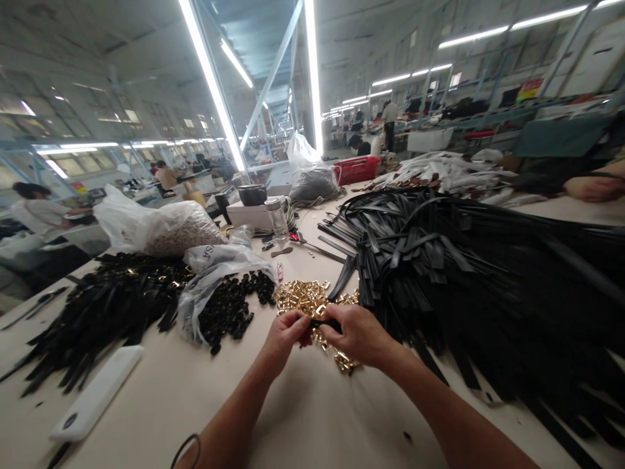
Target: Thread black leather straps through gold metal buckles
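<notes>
My left hand (288,331) and my right hand (355,331) meet over the table, both closed on a short visible length of black strap (319,323). Fingers cover most of the strap, and whatever else may be in the left fingertips is hidden. Just beyond and beneath the hands lies a heap of small gold-coloured buckles (301,296). To the left, small black loops (234,299) spill from a clear plastic bag (195,312). A large pile of long black straps (415,260) lies to the right of my right hand.
Black straps with gold buckles (112,299) lie at left, near a white power strip (97,394). Behind stand a filled plastic bag (170,228), a glass jar (277,220) and a red basket (356,170). Another person's hand (596,187) rests at the far right.
</notes>
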Available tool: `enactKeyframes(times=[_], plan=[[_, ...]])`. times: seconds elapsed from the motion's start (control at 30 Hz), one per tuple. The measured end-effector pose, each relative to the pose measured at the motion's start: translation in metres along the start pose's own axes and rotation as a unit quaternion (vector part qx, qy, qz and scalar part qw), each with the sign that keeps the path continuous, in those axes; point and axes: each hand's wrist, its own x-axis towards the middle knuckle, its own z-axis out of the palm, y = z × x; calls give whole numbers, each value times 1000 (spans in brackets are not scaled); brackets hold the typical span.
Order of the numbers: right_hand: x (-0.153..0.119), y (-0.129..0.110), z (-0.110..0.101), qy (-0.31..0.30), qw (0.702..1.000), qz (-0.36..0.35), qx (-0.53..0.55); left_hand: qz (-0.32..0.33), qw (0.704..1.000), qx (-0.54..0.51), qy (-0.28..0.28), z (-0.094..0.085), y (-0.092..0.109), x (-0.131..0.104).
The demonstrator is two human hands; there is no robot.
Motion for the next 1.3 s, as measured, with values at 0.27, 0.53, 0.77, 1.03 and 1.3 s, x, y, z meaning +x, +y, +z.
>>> enactKeyframes(times=[0.27,0.53,0.77,1.03,1.3], plan=[[3,13,-20,-67,795,90,596,27,991,58,120,-39,23,10],[15,35,-9,-40,756,129,641,4,889,448,90,-78,30,0],[17,41,4,-52,753,153,638,28,831,509,224,-99,40,-1],[17,42,4,-41,756,157,634,57,866,495,39,-54,21,-6],[17,38,8,-50,759,145,632,93,816,565,73,-34,6,4]])
